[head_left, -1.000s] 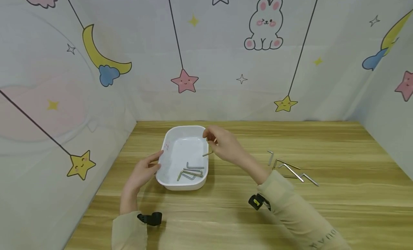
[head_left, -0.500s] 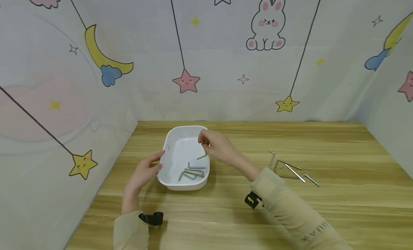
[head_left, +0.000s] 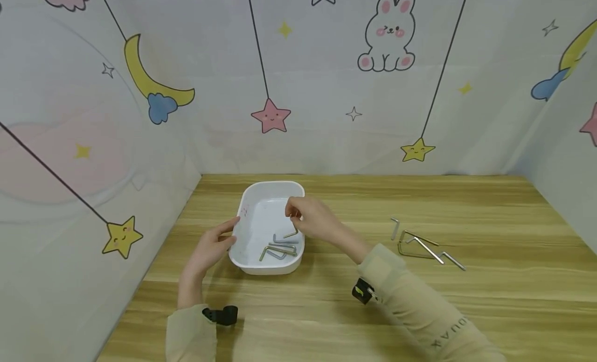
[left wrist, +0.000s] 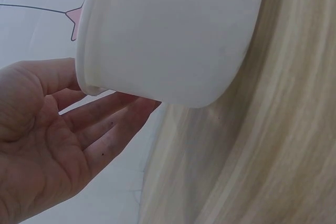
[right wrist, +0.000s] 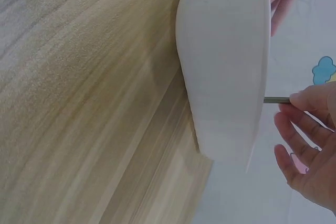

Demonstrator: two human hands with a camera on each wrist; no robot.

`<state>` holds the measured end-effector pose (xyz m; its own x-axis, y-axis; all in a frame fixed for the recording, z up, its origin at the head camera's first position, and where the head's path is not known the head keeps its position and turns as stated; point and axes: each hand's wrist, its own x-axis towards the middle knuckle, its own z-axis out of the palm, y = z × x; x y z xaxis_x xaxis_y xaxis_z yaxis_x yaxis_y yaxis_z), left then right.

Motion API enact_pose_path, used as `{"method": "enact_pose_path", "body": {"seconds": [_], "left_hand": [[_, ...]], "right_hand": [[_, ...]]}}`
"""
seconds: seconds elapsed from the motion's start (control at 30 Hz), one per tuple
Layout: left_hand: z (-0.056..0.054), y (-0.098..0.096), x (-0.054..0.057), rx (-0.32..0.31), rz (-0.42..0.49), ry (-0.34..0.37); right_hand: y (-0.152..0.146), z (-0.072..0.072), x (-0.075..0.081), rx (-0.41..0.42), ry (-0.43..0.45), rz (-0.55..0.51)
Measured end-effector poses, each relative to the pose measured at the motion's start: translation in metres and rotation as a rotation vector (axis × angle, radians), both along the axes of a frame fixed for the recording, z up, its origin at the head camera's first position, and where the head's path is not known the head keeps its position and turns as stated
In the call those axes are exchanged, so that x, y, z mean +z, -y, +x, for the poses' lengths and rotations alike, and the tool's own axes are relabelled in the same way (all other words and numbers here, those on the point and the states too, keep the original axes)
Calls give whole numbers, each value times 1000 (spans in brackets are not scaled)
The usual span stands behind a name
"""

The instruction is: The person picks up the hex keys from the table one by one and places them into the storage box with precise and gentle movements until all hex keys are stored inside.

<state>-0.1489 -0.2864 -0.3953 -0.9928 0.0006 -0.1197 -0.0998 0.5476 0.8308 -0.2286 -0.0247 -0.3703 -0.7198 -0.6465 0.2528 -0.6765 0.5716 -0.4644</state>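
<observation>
My left hand (head_left: 211, 250) rests at the left side of a white plastic tray (head_left: 268, 271), thumb and fingertips against its rim. Seen from the left wrist, the extended fingers (left wrist: 105, 129) lie along the tray's outer wall. Over the tray's right side, my right hand (head_left: 314, 220) pinches a brass-coloured hex key (head_left: 291, 234) between thumb and fingertips, its bent end down inside the tray. In the right wrist view the held key's shaft (right wrist: 276, 99) shows between the fingertips and the rim. Several hex keys (head_left: 280, 250), silver and brass, lie in the tray's near right part.
Right of the tray, several more hex keys (head_left: 429, 250) lie in a loose pile on the wood-grain table (head_left: 317, 320), with one small silver key (head_left: 396, 228) just behind them. A patterned cloth (head_left: 322, 154) stands behind and at both sides.
My right hand has moved left and down from the tray's right rim to over its inside, carrying the hex key. The left hand stays at the tray's left rim.
</observation>
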Motion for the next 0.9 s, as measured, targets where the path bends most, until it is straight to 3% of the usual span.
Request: {"method": "enact_pose_path", "body": {"seconds": [0.47,0.9], "left_hand": [[-1,1,-1,-13,14,-13],[-1,1,-2,-13,20,-11]], "right_hand": [[3,2,-10,-47,-20,59],[4,-1,-16,-78,-37,21]]}}
